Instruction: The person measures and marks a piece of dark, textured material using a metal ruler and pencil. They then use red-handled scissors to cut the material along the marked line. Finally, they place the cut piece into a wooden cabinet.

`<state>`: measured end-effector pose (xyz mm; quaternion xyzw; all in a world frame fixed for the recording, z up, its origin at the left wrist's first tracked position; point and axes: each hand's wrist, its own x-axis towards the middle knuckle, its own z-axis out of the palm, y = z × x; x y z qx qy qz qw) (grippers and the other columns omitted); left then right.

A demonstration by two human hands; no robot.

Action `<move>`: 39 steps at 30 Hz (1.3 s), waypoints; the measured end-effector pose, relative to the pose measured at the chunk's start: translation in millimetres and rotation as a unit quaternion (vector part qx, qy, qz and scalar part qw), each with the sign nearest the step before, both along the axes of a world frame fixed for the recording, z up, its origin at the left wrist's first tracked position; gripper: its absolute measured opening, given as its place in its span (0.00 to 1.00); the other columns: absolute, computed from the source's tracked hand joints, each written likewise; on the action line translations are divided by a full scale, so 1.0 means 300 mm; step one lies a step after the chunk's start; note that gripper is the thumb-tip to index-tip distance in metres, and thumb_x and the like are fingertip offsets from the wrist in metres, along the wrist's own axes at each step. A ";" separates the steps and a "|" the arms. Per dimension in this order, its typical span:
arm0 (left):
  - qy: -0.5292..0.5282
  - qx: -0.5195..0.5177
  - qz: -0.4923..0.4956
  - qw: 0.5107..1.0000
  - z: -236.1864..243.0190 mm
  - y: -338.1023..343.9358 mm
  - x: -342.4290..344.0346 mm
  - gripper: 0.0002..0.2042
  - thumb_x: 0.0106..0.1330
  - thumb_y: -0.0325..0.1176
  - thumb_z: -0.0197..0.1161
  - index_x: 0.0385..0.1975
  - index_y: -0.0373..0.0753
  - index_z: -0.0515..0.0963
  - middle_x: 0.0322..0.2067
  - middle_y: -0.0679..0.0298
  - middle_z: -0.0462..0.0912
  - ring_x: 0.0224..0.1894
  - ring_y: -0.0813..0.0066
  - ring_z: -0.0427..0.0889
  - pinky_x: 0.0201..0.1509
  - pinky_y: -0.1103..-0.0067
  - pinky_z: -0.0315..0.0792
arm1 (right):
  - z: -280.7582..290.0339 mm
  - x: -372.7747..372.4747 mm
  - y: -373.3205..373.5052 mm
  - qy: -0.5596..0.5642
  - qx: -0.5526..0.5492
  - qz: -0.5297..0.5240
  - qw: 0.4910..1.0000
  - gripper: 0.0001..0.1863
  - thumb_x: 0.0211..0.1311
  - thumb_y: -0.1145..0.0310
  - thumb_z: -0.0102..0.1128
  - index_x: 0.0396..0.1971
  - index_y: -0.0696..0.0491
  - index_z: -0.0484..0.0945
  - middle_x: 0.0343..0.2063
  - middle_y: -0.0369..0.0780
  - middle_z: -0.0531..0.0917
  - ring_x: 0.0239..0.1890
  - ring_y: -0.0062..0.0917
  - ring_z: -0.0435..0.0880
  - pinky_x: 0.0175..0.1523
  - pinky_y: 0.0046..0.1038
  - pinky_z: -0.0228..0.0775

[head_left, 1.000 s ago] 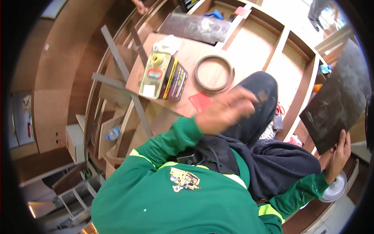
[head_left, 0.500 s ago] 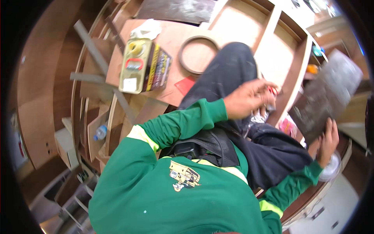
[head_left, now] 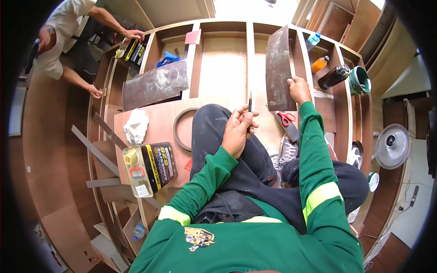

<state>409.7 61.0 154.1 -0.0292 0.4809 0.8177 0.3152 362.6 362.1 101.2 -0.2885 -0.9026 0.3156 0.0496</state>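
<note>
In my left hand [head_left: 240, 125] I hold a dark pencil [head_left: 250, 105], its tip pointing away from me above my raised knee. My right hand [head_left: 299, 90] grips the near right edge of a brown rectangular sheet [head_left: 278, 68] with whitish smears, which stands tilted over the wooden frame. Just below that sheet lie red-handled scissors [head_left: 287, 118] beside a flat grey piece [head_left: 288, 130], close to my shoes. A similar smeared brown sheet [head_left: 157, 84] rests on the frame further left. Between it and my knee is a round brown ring [head_left: 180, 129] on a plywood board [head_left: 154, 116].
A rectangular can [head_left: 144, 169] and a white cloth [head_left: 136, 126] are on the plywood. Bottles [head_left: 320, 64], a dark flask [head_left: 334, 77] and a green-smeared tub [head_left: 359, 81] stand at the right. A fan [head_left: 392, 141] is beyond them. A co-worker's hand [head_left: 133, 34] touches another can [head_left: 131, 51].
The view has turned, bringing a co-worker in at upper left. My right hand has brought the brown sheet inward over the frame. My left hand, earlier by a red-handled thing, now shows a pencil.
</note>
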 end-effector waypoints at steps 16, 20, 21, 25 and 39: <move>-0.091 -0.089 -0.069 0.989 -0.265 0.249 -0.039 0.21 0.78 0.35 0.54 0.67 0.35 0.66 0.45 0.63 0.82 0.30 0.83 0.77 0.31 0.85 0.73 | -0.331 -0.152 0.132 0.058 0.015 0.079 0.995 0.19 0.68 0.57 0.57 0.36 0.61 0.80 0.35 0.60 0.82 0.42 0.59 0.81 0.47 0.51 0.71; -0.060 -0.049 -0.067 0.995 -0.226 0.173 0.005 0.20 0.79 0.36 0.53 0.65 0.34 0.65 0.42 0.65 0.81 0.29 0.84 0.77 0.29 0.87 0.70 | -0.304 -0.177 0.058 0.015 0.016 0.081 0.996 0.21 0.69 0.54 0.61 0.44 0.59 0.82 0.42 0.56 0.85 0.47 0.52 0.84 0.52 0.45 0.74; -0.032 -0.047 -0.076 0.996 -0.196 0.157 0.021 0.19 0.79 0.36 0.52 0.65 0.34 0.66 0.42 0.65 0.81 0.29 0.84 0.76 0.29 0.86 0.70 | -0.300 -0.168 0.065 0.004 0.007 0.094 0.996 0.22 0.69 0.53 0.61 0.46 0.59 0.82 0.42 0.56 0.85 0.47 0.51 0.85 0.53 0.44 0.74; 0.030 -0.030 -0.158 0.986 -0.110 0.066 0.085 0.18 0.79 0.35 0.52 0.64 0.35 0.66 0.40 0.65 0.81 0.28 0.83 0.76 0.30 0.84 0.71 | -0.303 -0.152 0.092 -0.020 0.049 0.096 0.994 0.26 0.69 0.52 0.62 0.52 0.60 0.80 0.43 0.54 0.87 0.48 0.48 0.86 0.55 0.44 0.74; 0.057 -0.040 0.030 0.997 -0.150 0.244 -0.079 0.25 0.72 0.31 0.62 0.65 0.30 0.63 0.41 0.58 0.83 0.39 0.74 0.86 0.36 0.78 0.80 | -0.295 -0.083 0.038 0.112 0.080 0.142 0.980 0.28 0.66 0.77 0.52 0.66 0.45 0.72 0.47 0.51 0.80 0.50 0.44 0.81 0.58 0.43 0.72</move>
